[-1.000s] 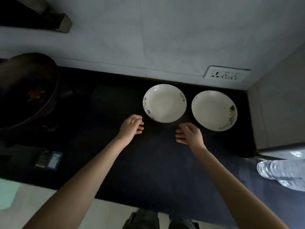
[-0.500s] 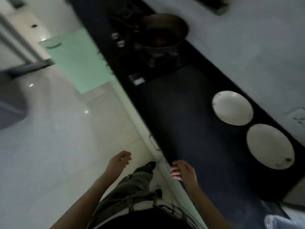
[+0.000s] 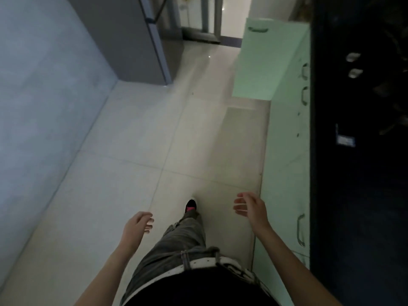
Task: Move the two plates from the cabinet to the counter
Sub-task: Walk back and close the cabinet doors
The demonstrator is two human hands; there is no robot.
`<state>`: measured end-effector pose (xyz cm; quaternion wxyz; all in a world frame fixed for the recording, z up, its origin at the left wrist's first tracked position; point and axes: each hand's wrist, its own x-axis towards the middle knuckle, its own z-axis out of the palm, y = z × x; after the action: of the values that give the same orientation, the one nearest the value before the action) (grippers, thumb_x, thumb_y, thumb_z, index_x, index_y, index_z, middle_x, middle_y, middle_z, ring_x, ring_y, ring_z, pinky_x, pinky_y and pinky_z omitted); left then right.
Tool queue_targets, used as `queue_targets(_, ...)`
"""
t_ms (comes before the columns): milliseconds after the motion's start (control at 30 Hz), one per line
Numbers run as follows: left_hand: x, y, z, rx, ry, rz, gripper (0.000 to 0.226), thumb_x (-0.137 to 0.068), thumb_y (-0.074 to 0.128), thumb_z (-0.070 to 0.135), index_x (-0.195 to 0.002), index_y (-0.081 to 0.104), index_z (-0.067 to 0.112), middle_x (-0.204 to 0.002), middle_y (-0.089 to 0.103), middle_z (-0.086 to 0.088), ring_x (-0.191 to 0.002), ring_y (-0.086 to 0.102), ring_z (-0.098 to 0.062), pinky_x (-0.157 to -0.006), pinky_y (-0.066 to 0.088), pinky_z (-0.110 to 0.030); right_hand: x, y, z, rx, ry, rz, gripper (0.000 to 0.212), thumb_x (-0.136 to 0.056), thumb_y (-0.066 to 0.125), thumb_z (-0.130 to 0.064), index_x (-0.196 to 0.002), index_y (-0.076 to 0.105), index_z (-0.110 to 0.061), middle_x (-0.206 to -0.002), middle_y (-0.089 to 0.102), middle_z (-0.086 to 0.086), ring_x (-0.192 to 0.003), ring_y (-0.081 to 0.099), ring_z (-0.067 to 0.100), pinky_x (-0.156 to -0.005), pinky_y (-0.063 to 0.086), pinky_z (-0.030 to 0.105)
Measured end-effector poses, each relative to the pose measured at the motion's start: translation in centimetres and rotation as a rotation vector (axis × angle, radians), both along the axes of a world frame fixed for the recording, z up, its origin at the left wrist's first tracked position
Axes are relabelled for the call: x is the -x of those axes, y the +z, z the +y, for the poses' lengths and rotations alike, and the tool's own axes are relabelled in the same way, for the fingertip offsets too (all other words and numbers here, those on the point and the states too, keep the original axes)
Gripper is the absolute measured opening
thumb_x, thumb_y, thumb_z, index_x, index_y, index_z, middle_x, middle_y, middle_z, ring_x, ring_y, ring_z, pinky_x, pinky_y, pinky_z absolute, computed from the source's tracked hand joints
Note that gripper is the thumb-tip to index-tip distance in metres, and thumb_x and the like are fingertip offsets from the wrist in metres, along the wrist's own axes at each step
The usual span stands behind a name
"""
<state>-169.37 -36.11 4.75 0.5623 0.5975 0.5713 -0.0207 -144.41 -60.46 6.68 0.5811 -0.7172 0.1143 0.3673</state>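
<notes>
Pale mint-green cabinet point(image 3: 284, 151) fronts run beside a black tabletop point(image 3: 353, 195). The floor point(image 3: 132, 151) is cream tile; grey trousers point(image 3: 176, 239), white studded belt point(image 3: 198, 265), black-and-pink shoe point(image 3: 191, 206).

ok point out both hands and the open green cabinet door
left hand point(image 3: 138, 225): head view, back of the hand
right hand point(image 3: 252, 206): head view, middle of the hand
green cabinet door point(image 3: 265, 62): head view, middle of its flat face

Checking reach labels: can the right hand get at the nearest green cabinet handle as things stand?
Probably yes. The right hand is open and empty beside the green cabinet front; the handle lies just to its right, with nothing visible between them.
</notes>
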Motion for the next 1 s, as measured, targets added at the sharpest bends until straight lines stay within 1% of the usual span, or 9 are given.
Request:
queue_targets(67, -0.6, -0.5, 2.8, 0.012, 0.042, 0.01, 0.02, -0.095, 0.049, 0.009, -0.085, 0.065, 0.013, -0.084, 0.068, -0.012, -0.072, 0.062, -0.026, -0.064, 0.048, -0.033, -1.8, -0.4, 3.6, 0.009, 0.016, 0.007, 0.026, -0.102, 0.042, -0.01, -0.088, 0.063, -0.003, -0.076, 0.065, 0.015, -0.058, 0.063, 0.026, -0.062, 0.051, 0.033)
queue_targets(167, -3.5, -0.9, 7.9, 0.034, 0.02, 0.029, 0.02, -0.095, 0.049, 0.01, -0.084, 0.064, 0.015, -0.084, 0.068, -0.012, -0.071, 0.061, -0.025, -0.063, 0.046, -0.032, -4.8, -0.8, 8.2, 0.035, 0.02, 0.003, 0.026, -0.103, 0.041, -0.011, -0.097, 0.062, 0.003, -0.079, 0.064, 0.018, -0.063, 0.061, 0.031, -0.065, 0.051, 0.035)
queue_targets(267, -8.4, -0.2, 13.3, 0.011, -0.095, 0.021, 0.02, -0.095, 0.049, 0.014, -0.085, 0.065, 0.02, -0.084, 0.07, -0.006, -0.073, 0.063, -0.024, -0.064, 0.047, -0.031, -7.9, -0.5, 11.5, 0.063, -0.025, 0.005, 0.026, -0.103, 0.038, -0.009, -0.101, 0.061, 0.004, -0.08, 0.062, 0.019, -0.065, 0.06, 0.031, -0.064, 0.05, 0.036)
queue_targets(333, -12.5, 0.5, 16.5, -0.017, -0.203, -0.007, 0.018, -0.095, 0.05, 0.018, -0.087, 0.065, 0.023, -0.085, 0.071, -0.001, -0.075, 0.066, -0.019, -0.066, 0.049, -0.03, -10.0, -0.2, 13.0, 0.089, -0.052, -0.003, 0.026, -0.104, 0.038, -0.009, -0.103, 0.06, 0.004, -0.08, 0.062, 0.019, -0.066, 0.06, 0.031, -0.062, 0.052, 0.035)
queue_targets(400, -16.9, 1.3, 19.2, -0.036, -0.273, -0.042, 0.017, -0.095, 0.05, 0.017, -0.089, 0.066, 0.022, -0.085, 0.072, 0.001, -0.076, 0.067, -0.016, -0.067, 0.05, -0.03, -12.2, 0.0, 14.2, 0.109, -0.087, -0.008, 0.027, -0.104, 0.039, -0.01, -0.105, 0.061, 0.005, -0.082, 0.064, 0.02, -0.069, 0.061, 0.032, -0.066, 0.052, 0.037)
queue_targets(500, -23.8, 1.7, 22.6, -0.026, -0.306, -0.089, 0.017, -0.095, 0.05, 0.015, -0.092, 0.066, 0.019, -0.086, 0.071, -0.001, -0.076, 0.066, -0.017, -0.07, 0.05, -0.032, -16.4, -0.4, 16.1, 0.138, -0.137, -0.012, 0.027, -0.104, 0.039, -0.01, -0.105, 0.061, 0.007, -0.083, 0.064, 0.021, -0.07, 0.062, 0.034, -0.069, 0.051, 0.04)
queue_targets(633, -32.3, 0.5, 26.5, 0.002, -0.295, -0.114, 0.017, -0.094, 0.05, 0.013, -0.092, 0.066, 0.017, -0.087, 0.071, -0.005, -0.076, 0.065, -0.019, -0.072, 0.051, -0.033, -23.6, -1.7, 20.1, 0.162, -0.159, -0.015, 0.028, -0.103, 0.039, -0.009, -0.106, 0.061, 0.007, -0.086, 0.065, 0.021, -0.069, 0.063, 0.033, -0.067, 0.052, 0.039)
queue_targets(733, -38.3, -0.1, 30.1, 0.006, -0.27, -0.107, 0.018, -0.095, 0.049, 0.012, -0.09, 0.066, 0.017, -0.087, 0.071, -0.007, -0.076, 0.065, -0.02, -0.071, 0.051, -0.033, -30.5, -2.4, 24.3, 0.147, -0.164, -0.007, 0.027, -0.103, 0.04, -0.009, -0.106, 0.061, 0.007, -0.09, 0.065, 0.022, -0.071, 0.063, 0.034, -0.069, 0.054, 0.04)
queue_targets(1000, -49.9, 0.8, 40.6, -0.001, -0.1, -0.057, 0.02, -0.095, 0.048, 0.006, -0.087, 0.065, 0.012, -0.084, 0.068, -0.011, -0.072, 0.064, -0.025, -0.062, 0.05, -0.028, -48.9, 0.5, 38.5, 0.063, -0.023, -0.035, 0.027, -0.103, 0.04, -0.009, -0.106, 0.061, 0.006, -0.086, 0.064, 0.021, -0.071, 0.063, 0.034, -0.069, 0.053, 0.041)
